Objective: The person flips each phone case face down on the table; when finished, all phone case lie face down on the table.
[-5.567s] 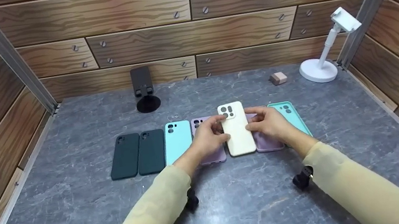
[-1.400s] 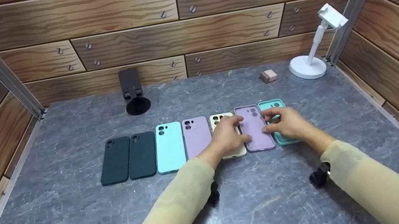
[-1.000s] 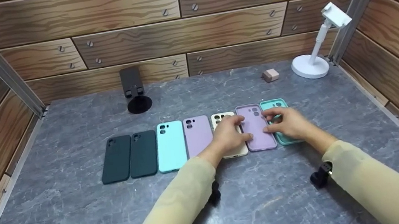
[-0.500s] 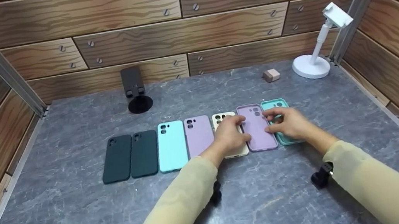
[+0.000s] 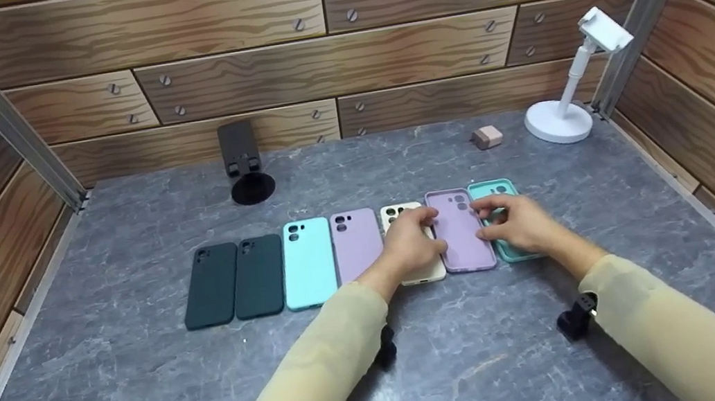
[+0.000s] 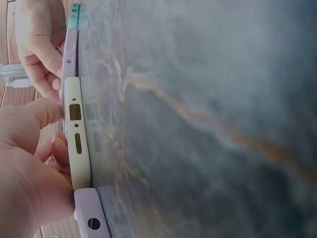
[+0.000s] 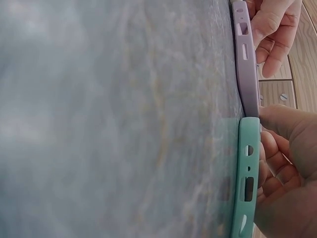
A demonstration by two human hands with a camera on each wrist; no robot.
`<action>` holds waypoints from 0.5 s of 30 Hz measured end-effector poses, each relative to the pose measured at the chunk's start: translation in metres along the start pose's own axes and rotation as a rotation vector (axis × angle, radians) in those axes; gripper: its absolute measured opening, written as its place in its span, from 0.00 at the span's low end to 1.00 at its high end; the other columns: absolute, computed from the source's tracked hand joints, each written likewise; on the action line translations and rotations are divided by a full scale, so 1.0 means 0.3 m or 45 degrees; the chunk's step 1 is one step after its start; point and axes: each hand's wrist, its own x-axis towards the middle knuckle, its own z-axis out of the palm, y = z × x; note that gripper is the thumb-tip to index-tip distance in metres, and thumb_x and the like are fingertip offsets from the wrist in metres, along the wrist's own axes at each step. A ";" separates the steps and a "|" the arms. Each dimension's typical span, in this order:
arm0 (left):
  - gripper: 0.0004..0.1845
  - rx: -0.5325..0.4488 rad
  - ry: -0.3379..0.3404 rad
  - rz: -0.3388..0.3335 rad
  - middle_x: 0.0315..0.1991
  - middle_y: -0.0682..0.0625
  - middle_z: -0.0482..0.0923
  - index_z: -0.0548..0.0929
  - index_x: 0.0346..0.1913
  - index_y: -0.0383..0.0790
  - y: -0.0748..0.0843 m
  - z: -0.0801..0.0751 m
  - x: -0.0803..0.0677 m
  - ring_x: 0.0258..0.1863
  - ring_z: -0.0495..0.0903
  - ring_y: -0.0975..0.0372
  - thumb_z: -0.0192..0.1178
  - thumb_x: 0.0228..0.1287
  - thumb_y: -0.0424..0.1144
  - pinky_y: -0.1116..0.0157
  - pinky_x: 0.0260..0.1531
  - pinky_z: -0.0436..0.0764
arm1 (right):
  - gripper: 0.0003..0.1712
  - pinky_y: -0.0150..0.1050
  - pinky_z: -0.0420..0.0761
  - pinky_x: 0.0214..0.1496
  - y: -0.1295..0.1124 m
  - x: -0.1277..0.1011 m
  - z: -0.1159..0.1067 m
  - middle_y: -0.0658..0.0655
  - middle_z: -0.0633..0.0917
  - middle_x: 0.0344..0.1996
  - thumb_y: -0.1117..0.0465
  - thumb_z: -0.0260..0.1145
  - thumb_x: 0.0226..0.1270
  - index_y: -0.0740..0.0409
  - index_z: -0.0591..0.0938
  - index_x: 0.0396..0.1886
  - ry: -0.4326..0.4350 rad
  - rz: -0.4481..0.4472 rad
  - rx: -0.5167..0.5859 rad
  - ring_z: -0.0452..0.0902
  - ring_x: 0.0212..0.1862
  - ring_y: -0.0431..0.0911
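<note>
In the head view, a purple phone case [image 5: 464, 238] lies flat with its hollow inside facing up. My left hand [image 5: 407, 242] covers part of a cream phone case [image 5: 429, 269], its index finger and thumb touching the purple case's left edge. From the other side, the bent index finger and thumb of my right hand [image 5: 518, 223] touch the right edge, spaced apart along it. Under that hand is a teal phone case [image 5: 490, 188], inside up. The left wrist view shows the cream case's port end [image 6: 79, 144]; the right wrist view shows the teal one's [image 7: 248, 168].
Left of my hands lie another purple case [image 5: 356, 242], a turquoise case [image 5: 309, 267] and dark green cases [image 5: 258, 277] in the same row. Behind stand a black phone stand [image 5: 240, 150], a small pinkish block [image 5: 487, 137] and a white phone stand [image 5: 558, 122].
Earlier both hands held the cream case raised; it now lies in the row, and both hands have shifted right to the purple case. Over the last second almost nothing moves.
</note>
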 end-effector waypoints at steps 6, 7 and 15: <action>0.29 -0.051 0.019 0.009 0.57 0.46 0.85 0.84 0.66 0.38 -0.003 0.001 0.003 0.59 0.81 0.58 0.73 0.60 0.30 0.67 0.65 0.74 | 0.29 0.42 0.77 0.49 -0.002 -0.001 -0.003 0.63 0.86 0.52 0.64 0.75 0.69 0.64 0.82 0.68 -0.005 0.004 -0.004 0.80 0.47 0.52; 0.29 -0.064 0.021 0.007 0.57 0.46 0.85 0.84 0.66 0.38 -0.003 0.000 0.004 0.59 0.81 0.58 0.73 0.59 0.30 0.67 0.65 0.74 | 0.29 0.42 0.78 0.49 -0.002 0.000 -0.003 0.63 0.86 0.52 0.65 0.75 0.68 0.65 0.82 0.68 -0.005 0.000 -0.001 0.80 0.47 0.52; 0.28 -0.149 0.016 -0.027 0.57 0.45 0.86 0.83 0.66 0.35 0.008 -0.009 0.010 0.56 0.82 0.58 0.72 0.60 0.30 0.66 0.61 0.77 | 0.28 0.38 0.79 0.48 0.000 -0.002 0.000 0.64 0.87 0.50 0.66 0.76 0.67 0.66 0.82 0.66 0.014 -0.027 0.007 0.82 0.46 0.53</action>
